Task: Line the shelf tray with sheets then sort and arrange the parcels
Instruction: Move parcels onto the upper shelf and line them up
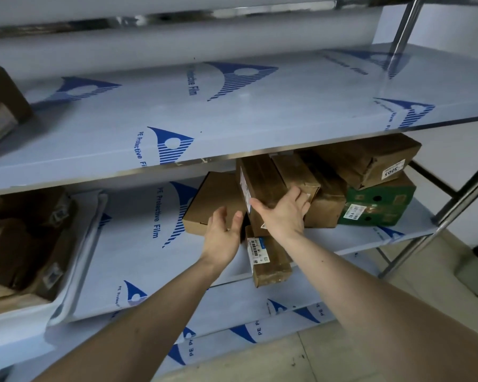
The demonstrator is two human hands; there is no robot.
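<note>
— While your hands were in among the parcels, how far had you got?

— Your tray (75, 271) at the left was lined and already held parcels. The pile (323, 194) at the right of the middle shelf (138, 244) was unsorted. Your right hand (283, 213), fingers spread, pressed a tall box (260, 183), gripping nothing that I could see. Your left hand (222, 235) hung open beside a flat box (213, 202).

— What couldn't you make out?

— A long box (271, 260) jutted over the shelf's edge. The upper shelf (232, 111) hid the pile's back, and the tray's parcels were dim and cut off.
</note>
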